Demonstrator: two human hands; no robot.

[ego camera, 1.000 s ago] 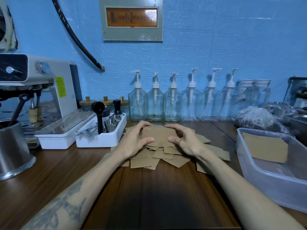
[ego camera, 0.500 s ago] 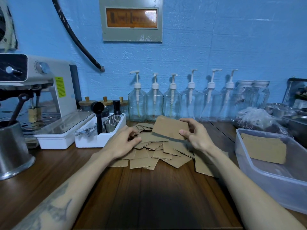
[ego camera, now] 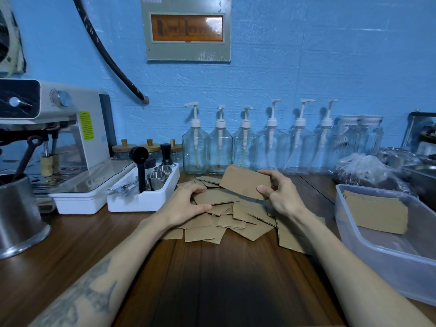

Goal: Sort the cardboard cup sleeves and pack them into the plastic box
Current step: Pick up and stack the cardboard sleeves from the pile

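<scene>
A loose pile of brown cardboard cup sleeves (ego camera: pixel 238 220) lies spread on the wooden counter in front of me. My right hand (ego camera: pixel 280 193) pinches a flat stack of sleeves (ego camera: pixel 243 181) by its right end and holds it tilted just above the pile. My left hand (ego camera: pixel 188 204) rests on the left side of the pile, its thumb and fingers curled onto the edge of a sleeve (ego camera: pixel 212 197). At the right stands a clear plastic box (ego camera: pixel 387 253) with a stack of sleeves (ego camera: pixel 377 213) lying inside it.
A white tray of coffee tools (ego camera: pixel 146 192) sits close to the pile's left. An espresso machine (ego camera: pixel 59 138) and a steel jug (ego camera: pixel 16 215) fill the left side. Pump bottles (ego camera: pixel 245 147) line the blue wall. A plastic bag (ego camera: pixel 368 171) lies behind the box.
My right hand has lifted a stack of sleeves off the pile and raised it. My left hand has shifted left and down onto the pile's near edge.
</scene>
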